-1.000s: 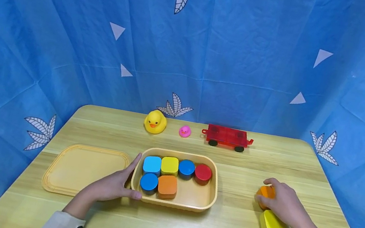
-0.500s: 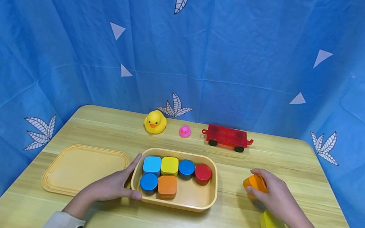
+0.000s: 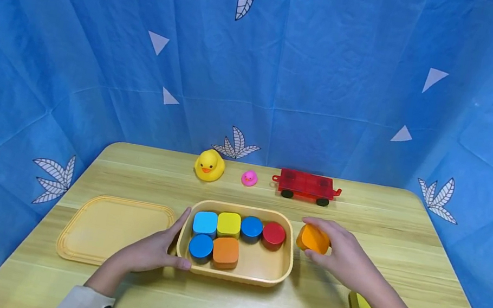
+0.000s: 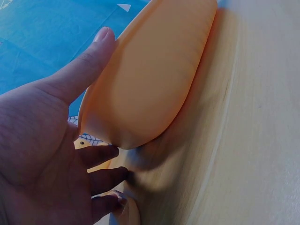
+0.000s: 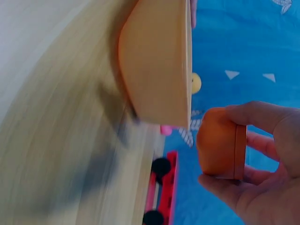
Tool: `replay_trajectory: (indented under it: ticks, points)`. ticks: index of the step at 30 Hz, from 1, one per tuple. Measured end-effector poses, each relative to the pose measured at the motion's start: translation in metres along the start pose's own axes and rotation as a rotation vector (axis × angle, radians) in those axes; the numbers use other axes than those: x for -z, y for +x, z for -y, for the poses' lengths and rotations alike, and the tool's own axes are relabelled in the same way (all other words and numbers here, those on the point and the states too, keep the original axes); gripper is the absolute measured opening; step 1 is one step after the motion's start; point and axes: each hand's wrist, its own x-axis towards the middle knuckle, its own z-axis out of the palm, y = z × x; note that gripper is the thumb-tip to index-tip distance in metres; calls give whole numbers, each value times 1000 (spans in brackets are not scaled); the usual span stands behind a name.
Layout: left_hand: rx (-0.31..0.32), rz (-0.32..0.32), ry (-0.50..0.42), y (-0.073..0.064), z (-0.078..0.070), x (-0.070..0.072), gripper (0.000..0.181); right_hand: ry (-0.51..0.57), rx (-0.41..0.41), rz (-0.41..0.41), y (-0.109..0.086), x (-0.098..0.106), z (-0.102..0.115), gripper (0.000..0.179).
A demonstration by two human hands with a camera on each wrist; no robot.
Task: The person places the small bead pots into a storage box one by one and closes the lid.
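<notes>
My right hand [image 3: 344, 256] holds a small orange box [image 5: 218, 143] with rounded corners and a seam near one edge, pinched between thumb and fingers. It is raised beside the right end of a peach-coloured bin [image 3: 254, 281], its shadow falling on the table below. At the bin's left end my left hand [image 3: 150, 250] spreads its extended thumb and fingers around the near corner, touching the rim. Inside the bin sit light blue [image 3: 206, 222], yellow [image 3: 229, 223] and orange [image 3: 226, 252] square pieces. Round blue pieces [image 3: 201, 247] and a round red one [image 3: 274, 235] share it.
A flat peach lid [image 3: 114, 230] lies left of the bin. Along the back are a yellow duck [image 3: 210, 166], a small pink duck [image 3: 249, 178] and a red wheeled wagon [image 3: 305, 184]. A yellow piece [image 3: 363, 307] stands on the right, partly hidden by my right forearm.
My right hand has lifted the orange box from beside the yellow piece and carried it left to the bin's right end. My left hand has stayed in place.
</notes>
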Motion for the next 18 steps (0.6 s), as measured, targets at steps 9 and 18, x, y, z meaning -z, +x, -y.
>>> replay_trajectory:
  ticks: [9, 18]
  points:
    - [0, 0, 2, 0, 0, 0, 123, 68, 10, 50, 14, -22, 25, 64]
    - [6, 3, -3, 0, 1, 0, 123, 99, 67, 137, 26, -52, 41, 67]
